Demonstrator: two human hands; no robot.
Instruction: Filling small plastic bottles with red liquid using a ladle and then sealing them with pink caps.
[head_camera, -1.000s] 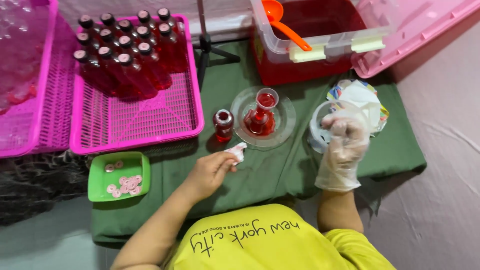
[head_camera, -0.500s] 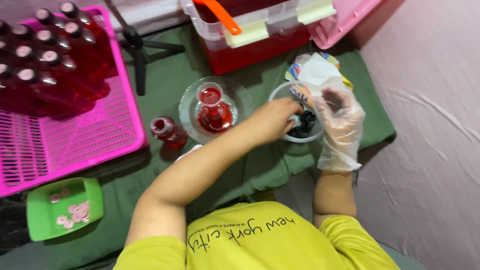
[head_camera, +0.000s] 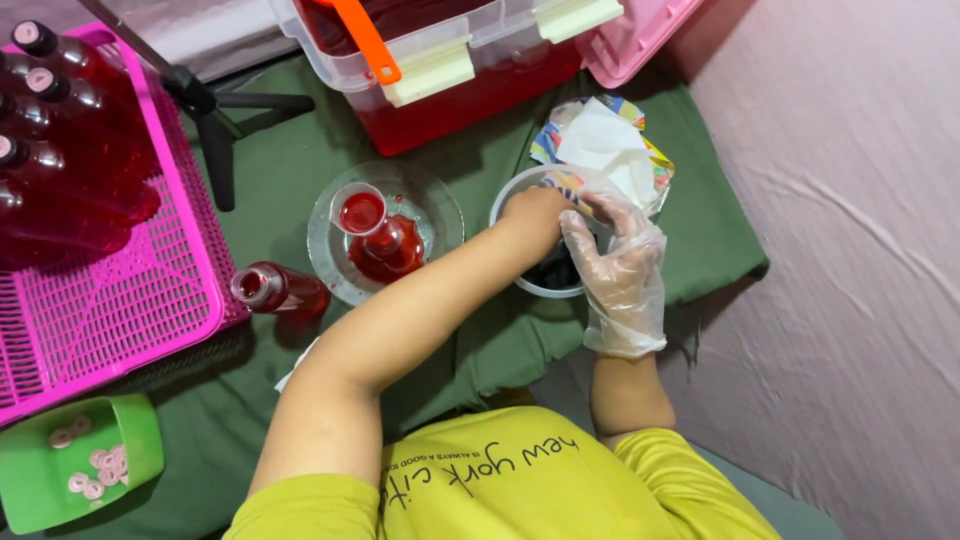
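A round white bowl (head_camera: 520, 282) with dark contents sits on the green cloth (head_camera: 700, 250), and the person's bare left hand (head_camera: 535, 212) reaches down into it, fingers hidden inside so their grip cannot be told. The right hand (head_camera: 618, 262), in a clear plastic glove, rests on the bowl's near rim with fingers loosely spread and holding nothing. Beyond both hands lies crumpled white paper (head_camera: 605, 145); to the left hand's left stands a glass dish (head_camera: 330, 250) with a funnel-topped red bottle (head_camera: 385, 245), and beside that an open red bottle (head_camera: 275, 290).

My right hand (head_camera: 620, 270) wears a thin, glossy clear plastic glove; my left (head_camera: 535, 215) is bare. The bowl (head_camera: 520, 280) is smooth plastic, the cloth (head_camera: 480, 340) beneath matt green, the bottle (head_camera: 280, 290) shiny.
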